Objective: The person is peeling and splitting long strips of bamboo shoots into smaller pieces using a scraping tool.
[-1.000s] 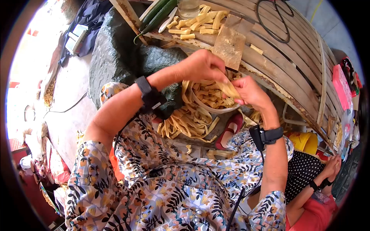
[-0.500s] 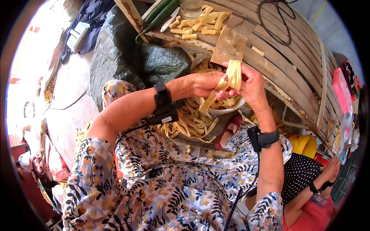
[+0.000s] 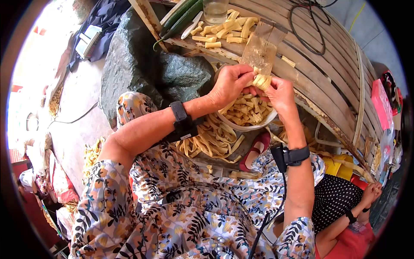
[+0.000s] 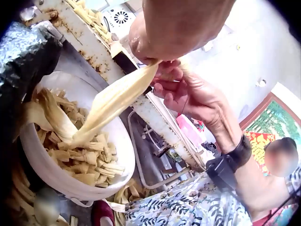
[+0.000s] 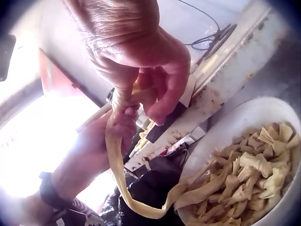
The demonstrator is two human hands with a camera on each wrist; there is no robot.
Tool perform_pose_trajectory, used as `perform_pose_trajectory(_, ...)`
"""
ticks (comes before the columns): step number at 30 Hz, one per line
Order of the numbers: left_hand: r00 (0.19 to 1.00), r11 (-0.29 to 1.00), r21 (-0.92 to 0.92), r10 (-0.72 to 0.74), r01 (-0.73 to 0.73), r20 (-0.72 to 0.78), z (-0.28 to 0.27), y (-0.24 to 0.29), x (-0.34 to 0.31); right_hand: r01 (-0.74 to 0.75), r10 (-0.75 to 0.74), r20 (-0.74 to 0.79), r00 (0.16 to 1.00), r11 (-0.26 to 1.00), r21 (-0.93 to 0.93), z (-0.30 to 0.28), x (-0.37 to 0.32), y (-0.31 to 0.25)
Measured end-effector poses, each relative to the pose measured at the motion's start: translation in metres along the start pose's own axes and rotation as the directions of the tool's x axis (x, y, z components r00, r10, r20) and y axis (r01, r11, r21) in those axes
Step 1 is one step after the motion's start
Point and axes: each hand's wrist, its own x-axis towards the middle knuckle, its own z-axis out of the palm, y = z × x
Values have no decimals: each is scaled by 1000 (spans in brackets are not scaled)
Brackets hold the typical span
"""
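Close together over a white basin, my two hands work a pale yellow flat strip that is wound into a small bundle. The right hand grips the bundle between thumb and fingers. At its upper side, the left hand pinches the strip with thumb and forefinger. A loose length of the strip hangs from the hands into the basin in the left wrist view. Short folded yellow pieces fill the basin. Fingers partly hide the wound part in both wrist views.
A slatted table with a rusty edge carries a wooden board, yellow bundles, cucumbers, a white-handled tool and a glass jar. Loose strips lie below the basin. Dark plastic sheeting is at left.
The strip was first stretched between both hands, then lay wrapped flat around the right hand's fingers. Now it is a tighter bundle, and the left hand has moved up to its top.
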Motion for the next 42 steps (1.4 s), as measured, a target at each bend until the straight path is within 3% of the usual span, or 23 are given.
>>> perform_pose_trajectory(2, 998, 999, -38, -2, 5, 70, -1, -1, 1, -26, 23, 38, 999, 997, 76, 0, -2, -1)
perform_pose_trajectory(5, 998, 993, 115, -19, 12, 66, 5, 11, -2, 87, -88, 5, 996, 993, 82, 3, -4, 3)
perform_pose_trajectory(8, 996, 915, 398, 29, -63, 89, 14, 24, -9, 239, -241, -125, 962, 970, -32, 10, -10, 8)
perform_pose_trajectory(9, 987, 864, 477, 122, -158, 106, 13, 17, -5, 408, -442, -159, 883, 890, -204, 13, -8, 12)
perform_pose_trajectory(12, 958, 698, 668, 271, -259, 89, 7, 7, -5, 510, -570, -124, 812, 798, -322, 16, -11, 13)
perform_pose_trajectory(14, 997, 922, 384, 70, -54, -28, 11, 13, -4, 537, -550, -163, 819, 835, -119, 12, -10, 14)
perform_pose_trajectory(15, 998, 975, 214, -42, 53, -56, 13, 17, -4, 539, -527, -194, 828, 842, 13, 9, -8, 11)
perform_pose_trajectory(17, 979, 973, -121, -192, 199, 65, 7, 19, -3, 469, -411, -234, 881, 823, 320, 0, -5, 5)
perform_pose_trajectory(18, 958, 920, -277, -246, 278, 144, 6, 19, -2, 360, -253, -283, 925, 820, 444, -7, -6, -3)
perform_pose_trajectory(20, 956, 929, -236, -258, 285, 137, 7, 17, 1, 251, -96, -290, 952, 788, 563, -22, -3, -2)
perform_pose_trajectory(22, 944, 952, -121, -253, 282, 212, 0, 19, 2, 217, -43, -304, 952, 794, 568, -25, -2, -1)
perform_pose_trajectory(26, 901, 922, -154, -295, 356, 319, -10, 13, 1, 155, 25, -291, 956, 801, 579, -28, -3, 7)
perform_pose_trajectory(29, 895, 925, -140, -289, 352, 340, -11, 14, -2, 169, -72, -202, 977, 837, 520, -32, -7, 0)
perform_pose_trajectory(33, 893, 933, -81, -306, 350, 330, -16, 9, -3, 25, -35, 14, 999, 891, 453, -21, -8, 2)
perform_pose_trajectory(36, 882, 932, -91, -298, 352, 364, -17, 10, -2, 16, -76, 155, 985, 934, 356, -13, -7, 10)
perform_pose_trajectory(37, 876, 925, -102, -307, 367, 372, -17, 11, -2, 54, -97, 84, 992, 910, 411, -6, -9, 5)
perform_pose_trajectory(42, 862, 904, -149, -316, 400, 397, -23, 17, -3, 38, -63, 26, 998, 834, 551, -10, -7, 10)
